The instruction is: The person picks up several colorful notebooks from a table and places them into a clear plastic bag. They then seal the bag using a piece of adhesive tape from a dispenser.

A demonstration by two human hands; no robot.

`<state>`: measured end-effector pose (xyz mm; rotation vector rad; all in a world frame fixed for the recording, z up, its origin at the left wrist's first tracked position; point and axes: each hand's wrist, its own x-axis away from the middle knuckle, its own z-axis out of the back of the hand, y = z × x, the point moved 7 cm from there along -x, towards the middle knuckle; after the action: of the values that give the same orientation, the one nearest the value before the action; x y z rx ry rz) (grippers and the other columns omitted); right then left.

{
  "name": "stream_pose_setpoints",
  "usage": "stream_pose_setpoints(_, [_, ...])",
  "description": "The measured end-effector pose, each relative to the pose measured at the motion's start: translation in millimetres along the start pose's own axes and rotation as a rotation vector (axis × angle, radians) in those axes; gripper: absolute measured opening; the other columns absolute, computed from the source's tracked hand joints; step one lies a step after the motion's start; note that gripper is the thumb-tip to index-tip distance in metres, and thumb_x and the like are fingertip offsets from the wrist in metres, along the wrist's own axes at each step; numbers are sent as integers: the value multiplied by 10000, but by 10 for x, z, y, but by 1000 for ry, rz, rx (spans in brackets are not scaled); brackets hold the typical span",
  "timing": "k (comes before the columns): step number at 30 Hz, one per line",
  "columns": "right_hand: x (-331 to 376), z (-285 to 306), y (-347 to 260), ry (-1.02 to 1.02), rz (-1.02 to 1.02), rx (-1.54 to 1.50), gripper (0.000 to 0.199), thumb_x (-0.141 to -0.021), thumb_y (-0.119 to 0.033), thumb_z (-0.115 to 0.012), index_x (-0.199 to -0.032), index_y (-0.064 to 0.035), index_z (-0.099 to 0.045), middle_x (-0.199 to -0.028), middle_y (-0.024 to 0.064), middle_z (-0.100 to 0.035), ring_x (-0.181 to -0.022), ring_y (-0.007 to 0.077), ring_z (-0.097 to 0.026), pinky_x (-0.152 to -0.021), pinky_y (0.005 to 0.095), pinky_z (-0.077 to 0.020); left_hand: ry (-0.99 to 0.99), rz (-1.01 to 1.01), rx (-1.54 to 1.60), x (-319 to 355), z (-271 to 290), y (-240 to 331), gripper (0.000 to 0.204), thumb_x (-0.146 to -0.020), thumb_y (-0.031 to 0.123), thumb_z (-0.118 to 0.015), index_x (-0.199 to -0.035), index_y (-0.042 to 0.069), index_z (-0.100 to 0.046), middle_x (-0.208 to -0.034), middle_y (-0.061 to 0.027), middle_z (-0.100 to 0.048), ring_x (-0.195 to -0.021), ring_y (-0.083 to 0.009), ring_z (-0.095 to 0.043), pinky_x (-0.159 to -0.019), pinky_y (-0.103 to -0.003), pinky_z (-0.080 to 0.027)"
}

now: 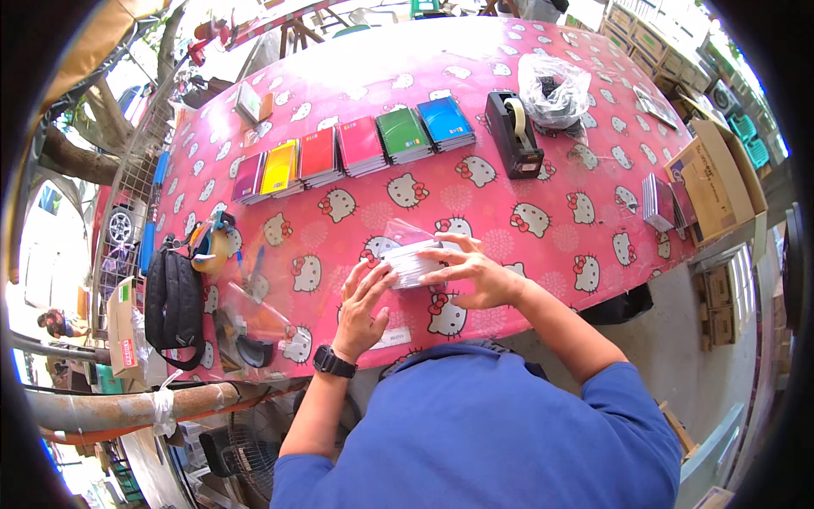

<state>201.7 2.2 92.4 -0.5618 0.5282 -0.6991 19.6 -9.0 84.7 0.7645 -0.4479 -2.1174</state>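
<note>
A small white stack [410, 265] that looks like paper pads lies near the front of the table, with clear plastic film [407, 231] sticking out at its far end. My left hand [365, 301] presses its fingertips against the stack's left side. From the right, my right hand [475, 273] reaches over it, fingers spread along its top and right edge. Between them the two hands hold the stack. Just nearer to me, a white slip [391, 338] lies on the tablecloth. Beyond the stack stands a row of spiral notebook piles [360, 144] in several colours.
A black tape dispenser [514, 136] and a plastic bag with dark contents [553, 92] stand at the far right. More notebooks [658, 204] lean by an open cardboard box [715, 182]. At left are a black backpack [173, 305] and a tape gun [214, 242].
</note>
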Motion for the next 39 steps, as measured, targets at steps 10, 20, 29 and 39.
stream_pose_setpoints(10, [-135,-64,77,-155,60,-396,499,-606,-201,-719,-1098,-266,-667,-1490,71,-244,-1369,395,-85,-1083,547,-114,-176,-40,16,-170,-226,64,641,-617,59,-607,-1232,233,-562,-1404,-30,-393,-1368,-393,-135,-1098,-525,-144])
stream_pose_setpoints(20, [596,1799,2541,776,-1125,368,348,-786,-407,-623,-883,-85,-709,-924,138,-666,-936,315,-576,-902,410,-390,-169,-36,82,-159,-222,63,641,-612,104,-686,-1217,279,-573,-1382,-2,-417,-1357,-387,-162,-1091,-527,-154])
stream_pose_setpoints(29, [705,1514,2292,952,-842,-154,169,-812,-203,-685,-779,-40,-653,-641,0,-592,-528,82,-481,-484,242,-384,-158,-22,72,-128,-169,44,700,-576,93,-675,-1232,305,-556,-1375,9,-416,-1350,-390,-179,-1076,-546,-188])
stream_pose_setpoints(39, [-478,483,475,-88,-610,-853,180,-845,-249,-647,-786,-79,-639,-650,-44,-543,-544,36,-424,-486,205,-327,-165,-25,161,-193,-168,9,653,-574,124,-653,-1197,308,-591,-1373,12,-418,-1338,-399,-192,-1076,-558,-171])
